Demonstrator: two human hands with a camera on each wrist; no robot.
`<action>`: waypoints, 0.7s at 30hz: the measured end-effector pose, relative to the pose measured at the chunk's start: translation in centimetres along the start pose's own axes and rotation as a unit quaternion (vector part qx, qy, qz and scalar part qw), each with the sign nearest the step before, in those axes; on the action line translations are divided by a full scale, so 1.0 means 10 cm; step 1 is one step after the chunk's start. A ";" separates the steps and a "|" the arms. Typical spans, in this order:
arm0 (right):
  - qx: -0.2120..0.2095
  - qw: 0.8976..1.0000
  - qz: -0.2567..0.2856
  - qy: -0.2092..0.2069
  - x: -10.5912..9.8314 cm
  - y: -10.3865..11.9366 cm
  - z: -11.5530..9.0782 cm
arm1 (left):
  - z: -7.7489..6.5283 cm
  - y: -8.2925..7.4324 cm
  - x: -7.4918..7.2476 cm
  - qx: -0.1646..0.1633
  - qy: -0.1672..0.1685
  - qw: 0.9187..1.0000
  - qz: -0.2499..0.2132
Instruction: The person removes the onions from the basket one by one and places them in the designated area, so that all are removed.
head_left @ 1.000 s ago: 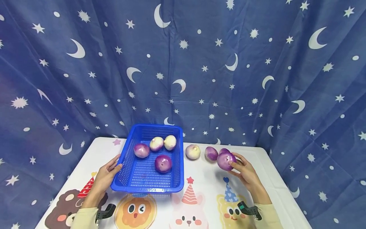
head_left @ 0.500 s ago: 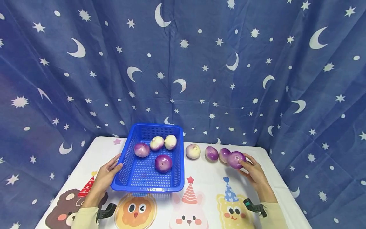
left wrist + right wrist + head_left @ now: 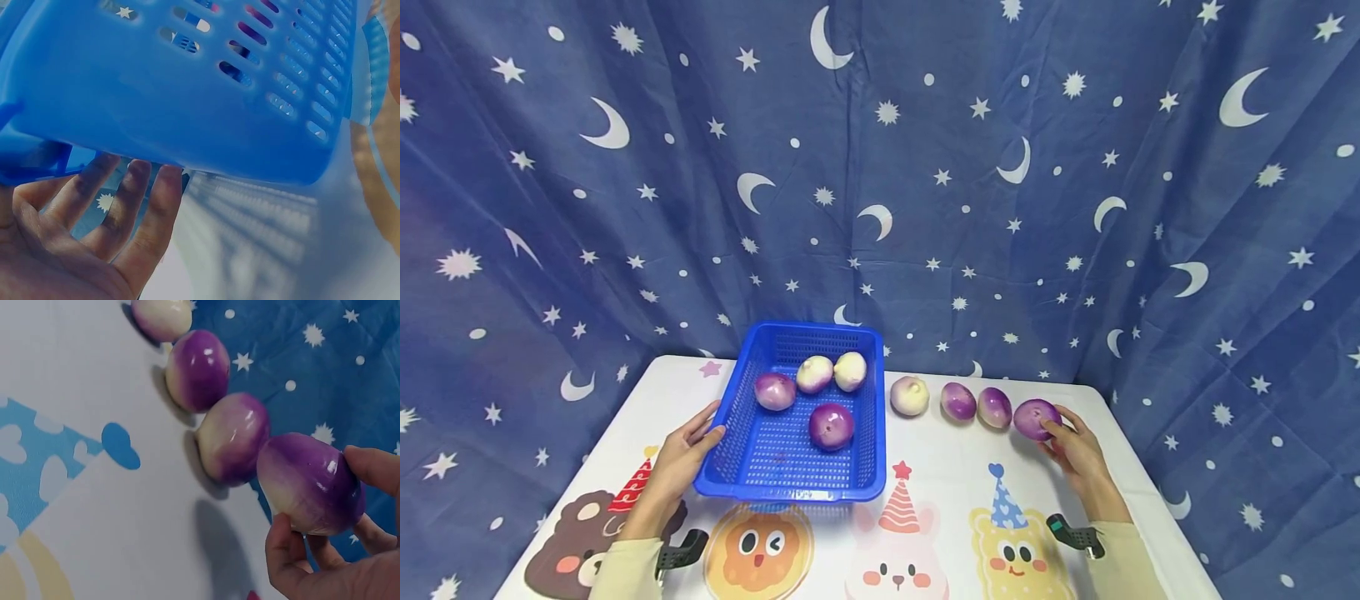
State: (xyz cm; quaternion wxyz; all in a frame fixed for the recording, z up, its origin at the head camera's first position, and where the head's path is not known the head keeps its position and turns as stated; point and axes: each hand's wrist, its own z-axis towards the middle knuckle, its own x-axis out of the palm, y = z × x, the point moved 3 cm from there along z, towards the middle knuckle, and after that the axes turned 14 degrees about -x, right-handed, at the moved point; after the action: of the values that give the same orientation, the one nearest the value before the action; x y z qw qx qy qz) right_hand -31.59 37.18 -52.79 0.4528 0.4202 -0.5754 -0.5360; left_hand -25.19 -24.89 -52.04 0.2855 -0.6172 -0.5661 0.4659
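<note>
My left hand [image 3: 679,463] grips the left rim of a blue plastic basket [image 3: 767,495], thumb on top. In the left wrist view its fingers [image 3: 155,206] curl against the underside of the blue basket edge [image 3: 156,125]. Several purple-and-white onions lie inside, one a dark purple onion [image 3: 831,427]. My right hand [image 3: 1078,457] holds a glossy purple onion [image 3: 1036,419] between thumb and fingers, at the right end of a row. In the right wrist view this onion [image 3: 309,484] overlaps its neighbour onion [image 3: 234,439], and a shadow falls on the cloth below.
Left of the held onion, a pale onion [image 3: 909,396] and two purple onions, one a middle onion [image 3: 958,402], line the back of the table. Cartoon animals decorate the white tablecloth [image 3: 940,475]. A blue star-and-moon curtain [image 3: 925,208] hangs behind.
My right hand has moved right and slightly down with its onion, past the end of the row. One purple onion formerly hidden behind it now shows fully. The left hand and basket stay put.
</note>
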 end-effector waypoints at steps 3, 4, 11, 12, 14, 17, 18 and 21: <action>0.007 1.000 0.001 -0.015 -0.03 -0.02 0.03 | 0.00 0.00 0.00 -0.001 0.002 1.000 0.000; 0.010 1.000 0.002 -0.018 -0.03 -0.03 0.04 | 0.00 0.00 0.00 -0.003 0.000 1.000 0.002; 0.013 0.999 0.000 -0.033 -0.03 -0.09 0.14 | 0.02 0.00 0.00 -0.003 -0.001 1.000 0.002; 0.011 0.999 0.003 -0.035 -0.03 -0.09 0.16 | 0.02 0.00 0.00 -0.002 -0.002 1.000 0.003; 0.003 0.999 0.002 -0.033 -0.01 -0.11 0.20 | 0.03 -0.01 0.00 -0.001 -0.002 1.000 0.002; -0.005 0.999 -0.011 -0.037 0.02 -0.12 0.24 | 0.03 -0.01 0.00 -0.001 -0.002 1.000 0.003; -0.005 0.999 -0.017 -0.037 0.03 -0.13 0.25 | 0.02 -0.01 0.00 -0.002 -0.002 1.000 0.004; -0.003 0.998 -0.042 -0.036 0.04 -0.17 0.27 | 0.01 0.01 0.00 -0.005 -0.001 1.000 0.007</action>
State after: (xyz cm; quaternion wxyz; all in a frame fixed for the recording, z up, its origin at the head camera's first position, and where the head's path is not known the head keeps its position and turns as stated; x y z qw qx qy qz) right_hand -34.29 37.35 -54.48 0.4100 0.4236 -0.5715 -0.5709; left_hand -25.28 -24.91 -52.14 0.2786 -0.6221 -0.5643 0.4658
